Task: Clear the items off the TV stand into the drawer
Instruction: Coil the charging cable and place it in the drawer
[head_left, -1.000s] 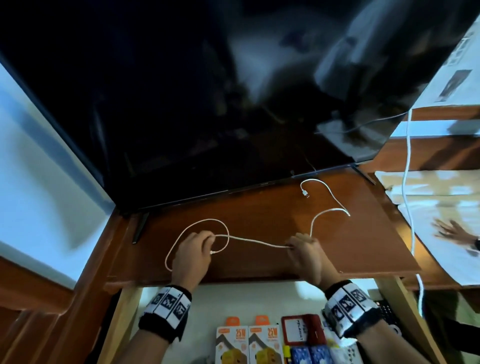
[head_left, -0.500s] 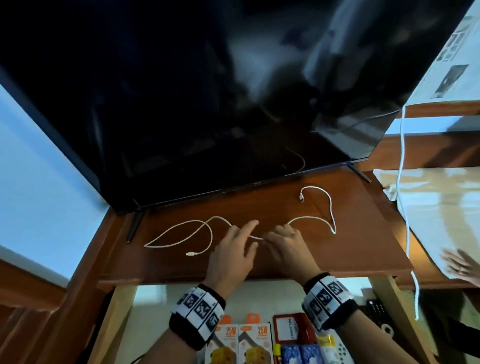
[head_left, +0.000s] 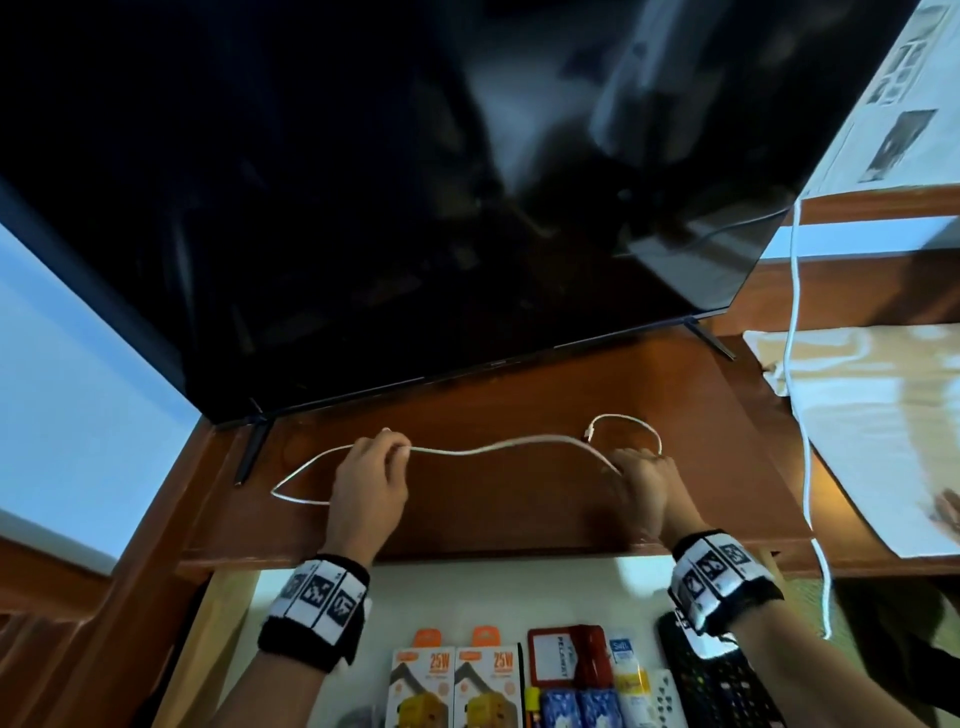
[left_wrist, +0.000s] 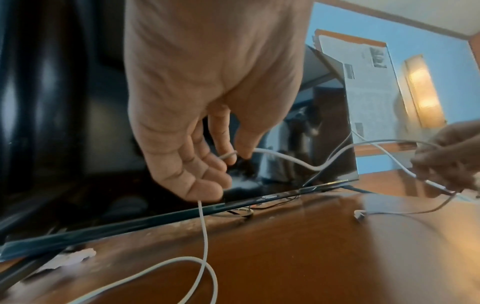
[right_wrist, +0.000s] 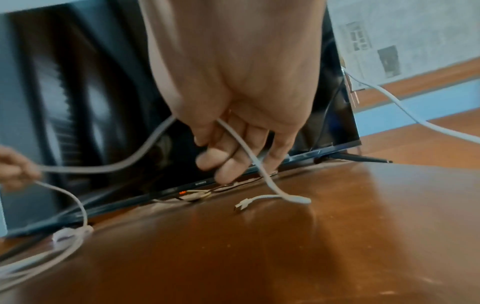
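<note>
My hands have spread apart since half a second ago, when they met near the middle of the stand (head_left: 498, 499). Now my left hand (head_left: 370, 486) is off to the left and my right hand (head_left: 643, 486) to the right, with the cable (head_left: 498, 446) drawn out between them in a loose wave just above the wood. A second ago my hands were also apart, but the cable ran straighter between them.

My left hand pinches the cable between thumb and fingertips (left_wrist: 230, 157), the other fingers loosely curled; a loop trails from it onto the stand at the left. My right hand has its fingers curled round the cable, which passes under the palm and drops to the wood, ending in a small loop with the plug (right_wrist: 241, 205) lying flat in front of the TV (head_left: 415, 208).

Below the stand the drawer (head_left: 519, 597) stands open, and I see boxes (head_left: 457, 686) and a remote (head_left: 727, 691) in it, cut off by the frame edge. Another white cord (head_left: 800, 415) hangs down at the right; its ends are out of sight. The left end of my cable is hidden behind my left hand in the head view. Both wrist views are blurred.
</note>
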